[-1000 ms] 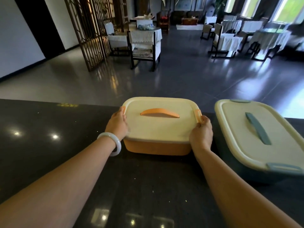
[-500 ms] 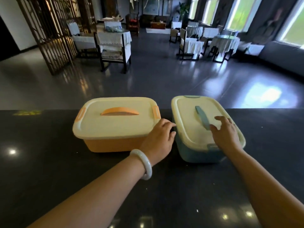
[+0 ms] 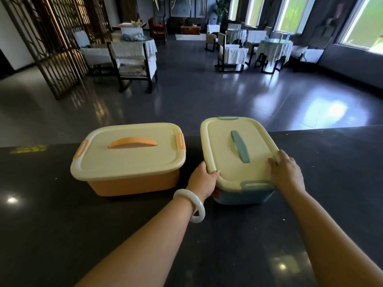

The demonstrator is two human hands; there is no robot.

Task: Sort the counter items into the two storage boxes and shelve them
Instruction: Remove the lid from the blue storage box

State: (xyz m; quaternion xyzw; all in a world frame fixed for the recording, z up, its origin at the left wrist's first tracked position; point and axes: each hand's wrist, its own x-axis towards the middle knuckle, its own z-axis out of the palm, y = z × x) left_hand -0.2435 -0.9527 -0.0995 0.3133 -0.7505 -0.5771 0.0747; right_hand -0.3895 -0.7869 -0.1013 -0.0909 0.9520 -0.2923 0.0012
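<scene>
Both hands — left [image 3: 202,180], right [image 3: 287,172] — curled round blue box [image 3: 238,162] lid rim; best lifted level, clear of orange box [image 3: 128,158], off bench [image 3: 62,214].

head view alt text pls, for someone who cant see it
Both hands grip the lid rim of a blue storage box on a dark counter, left hand at one side, right hand at the other. An orange storage box, lid on, sits beside it, untouched.

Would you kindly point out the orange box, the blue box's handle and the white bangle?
orange box [image 3: 132,184]: head view, front wall.
blue box's handle [image 3: 240,146]: head view, middle of the grip.
white bangle [image 3: 191,204]: head view, band on the left wrist.
</scene>
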